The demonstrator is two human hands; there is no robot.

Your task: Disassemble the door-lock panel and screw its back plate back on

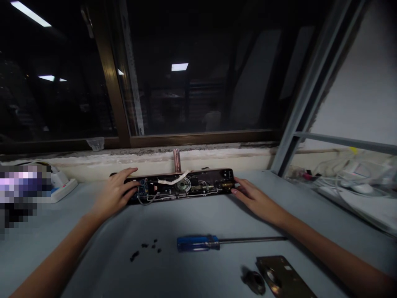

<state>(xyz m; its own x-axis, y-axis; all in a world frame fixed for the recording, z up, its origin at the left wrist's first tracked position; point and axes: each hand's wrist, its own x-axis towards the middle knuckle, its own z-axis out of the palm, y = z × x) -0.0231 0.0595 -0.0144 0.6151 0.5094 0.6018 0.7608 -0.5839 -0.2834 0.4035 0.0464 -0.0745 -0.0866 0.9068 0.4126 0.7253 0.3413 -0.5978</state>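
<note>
A long black lock housing lies with its inside facing up near the back of the table. Inside it are a blue circuit board, pale wires and a brass-coloured cylinder. A copper-coloured handle sticks out behind the housing. My left hand grips the left end, one finger over the board and another stretched past the far edge. At the right end, my right hand holds the housing's corner between thumb and fingers. The undersides of both grips are hidden.
A blue-handled screwdriver lies across the table in front. Several small black screws are scattered to its left. A dark metal plate and a round dark part lie front right. A white power strip stands at left.
</note>
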